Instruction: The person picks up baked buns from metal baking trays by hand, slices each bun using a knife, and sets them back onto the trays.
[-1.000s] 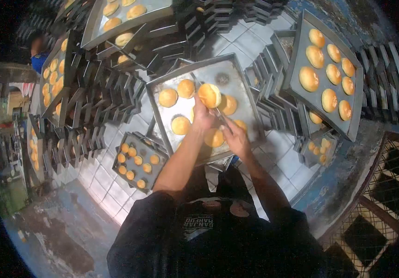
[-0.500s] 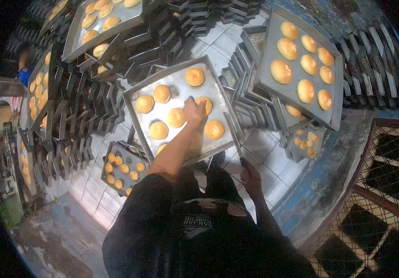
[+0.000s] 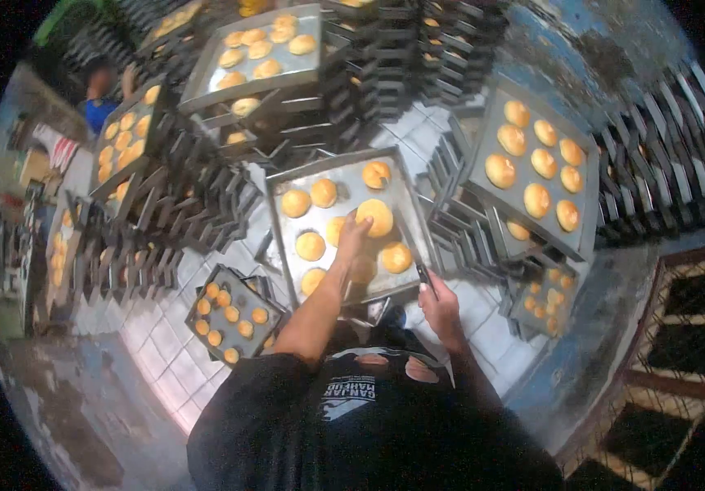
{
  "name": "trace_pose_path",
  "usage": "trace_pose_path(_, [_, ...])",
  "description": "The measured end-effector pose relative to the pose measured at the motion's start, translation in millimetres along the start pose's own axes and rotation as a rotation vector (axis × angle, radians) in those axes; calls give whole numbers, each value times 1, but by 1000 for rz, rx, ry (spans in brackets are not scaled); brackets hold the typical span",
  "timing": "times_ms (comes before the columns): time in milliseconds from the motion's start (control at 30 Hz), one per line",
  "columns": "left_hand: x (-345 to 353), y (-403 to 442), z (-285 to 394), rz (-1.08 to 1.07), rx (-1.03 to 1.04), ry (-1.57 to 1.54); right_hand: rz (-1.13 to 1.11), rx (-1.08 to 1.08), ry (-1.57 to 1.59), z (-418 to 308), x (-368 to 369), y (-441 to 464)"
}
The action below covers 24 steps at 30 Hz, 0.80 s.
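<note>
Faces, at far left and well back, a co-worker in blue (image 3: 100, 113), near a bun-filled tray (image 3: 154, 135) on a stack of criss-crossed trays (image 3: 205, 184). Has a small-looking tray (image 3: 230, 335) of round buns lower down and, farther back at upper left, a large tray (image 3: 250, 94) also loaded with buns. Pinches a golden bun (image 3: 374, 216) in the left hand (image 3: 355, 234), with thumb and fingers pressed to its near side, apparently lifted over the central tray (image 3: 352, 176). Has other buns (image 3: 310, 245) spread round it on that metal surface. Wraps the right hand (image 3: 441, 304) round a black-handled tool (image 3: 424, 275) just beside the same tray's near right edge, with fingers curled in; cannot make out the tool's far end. Has, at right, a tilted-looking tray (image 3: 522, 173) with nine glossy buns, then more stacked trays (image 3: 655, 164) and, lower, a lattice panel (image 3: 688, 327)
</note>
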State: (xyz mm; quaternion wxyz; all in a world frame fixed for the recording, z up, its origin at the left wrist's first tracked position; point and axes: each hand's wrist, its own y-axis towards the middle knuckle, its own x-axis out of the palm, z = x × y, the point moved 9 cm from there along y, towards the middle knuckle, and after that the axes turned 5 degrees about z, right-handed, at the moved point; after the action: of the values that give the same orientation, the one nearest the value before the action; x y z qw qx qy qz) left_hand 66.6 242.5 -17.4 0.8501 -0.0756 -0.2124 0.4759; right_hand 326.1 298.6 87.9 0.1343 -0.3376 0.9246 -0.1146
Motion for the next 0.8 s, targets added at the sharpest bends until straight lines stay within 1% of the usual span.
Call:
trace_pose_path(33, [-2, -7, 13, -57, -92, -339, -57, 46, -50, -9, 8, -1])
trace_pose_path(67, [-5, -15, 26, -124, -178, -679, -82, -1, 62, -24, 24, -3])
trace_pose_path(100, [-12, -16, 38, -165, -216, -791, -124, -31, 78, -36, 38, -4])
trace_pose_path(133, [-24, -14, 52, -147, -179, -796, -165, -59, 93, -48, 51, -6])
trace_pose_path(167, [-33, -15, 71, -131, -151, -916, -198, -75, 91, -61, 64, -9])
trace_pose_path(200, [-37, -19, 94, -118, -125, -1037, -183, -182, -51, -81, 73, -14])
trace_pose_path(233, [-50, -19, 105, 86, -142, -998, -162, -291, -189, -96, 81, -20])
trace_pose_path(267, [-64, -12, 109, 95, -118, -1004, -183, -305, -187, -100, 89, -23])
trace_pose_path(333, [-89, 4, 114, 36, -19, -1072, -174, -406, -284, -111, 102, -32])
trace_pose_path(367, [-95, 3, 115, 172, -98, -1096, -201, -415, -287, -114, 107, -35])
trace_pose_path(400, [-100, 3, 120, 176, -88, -1099, -210, -421, -287, -116, 110, -39])
trace_pose_path(467, [-107, -1, 133, 135, -18, -1125, -229, -444, -291, -116, 116, -47])
trace_pose_path(500, [-105, -3, 142, 25, 24, -1154, -237, -452, -292, -115, 119, -50])
trace_pose_path(533, [-108, -3, 142, 26, 25, -1154, -224, -532, -303, -117, 121, -55])
trace_pose_path(567, [-105, -5, 147, -34, 38, -1163, -210, -609, -314, -120, 123, -60])
trace_pose_path(600, [-101, -8, 152, -96, 48, -1172, -209, -605, -314, -118, 125, -61])
trace_pose_path(700, [-100, -9, 152, -53, 35, -1167, -222, -593, -322, -112, 130, -63])
trace_pose_path(800, [-95, -9, 154, -66, 12, -1172, -187, -599, -312, -110, 130, -61])
